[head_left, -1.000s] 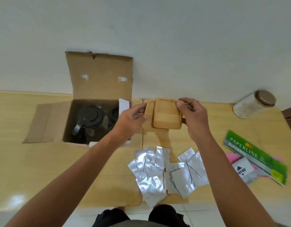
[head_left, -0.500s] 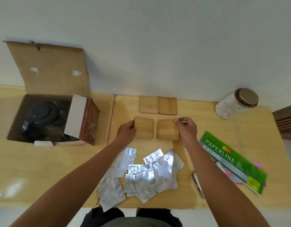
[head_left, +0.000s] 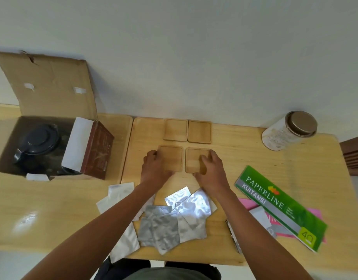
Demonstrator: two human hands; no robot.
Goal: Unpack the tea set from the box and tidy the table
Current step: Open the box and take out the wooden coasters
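Here, head view: I had one camera, looking down on the table point(head_left: 53, 209).
Left hand point(head_left: 155, 168): my fingers lay bent over the near-left coaster point(head_left: 172, 158), touching its left edge and holding it flat on the tray point(head_left: 224, 158).
Right hand point(head_left: 211, 170): my fingers lay curled on the near-right coaster point(head_left: 195, 161), pressing it down; I could not tell whether the thumb gripped an edge.
Far coasters: far-left coaster point(head_left: 175, 129) and far-right coaster point(head_left: 199, 131) sat side by side, touching.
Box point(head_left: 42, 98): open, well to the left, with the teapot point(head_left: 39, 142) not yet out and a red carton point(head_left: 97, 150) leaning in it.
Doing it well: I judged the near pair should be slid level and square with the far pair, with light downward pressure, clear of the foil packets point(head_left: 174, 219).
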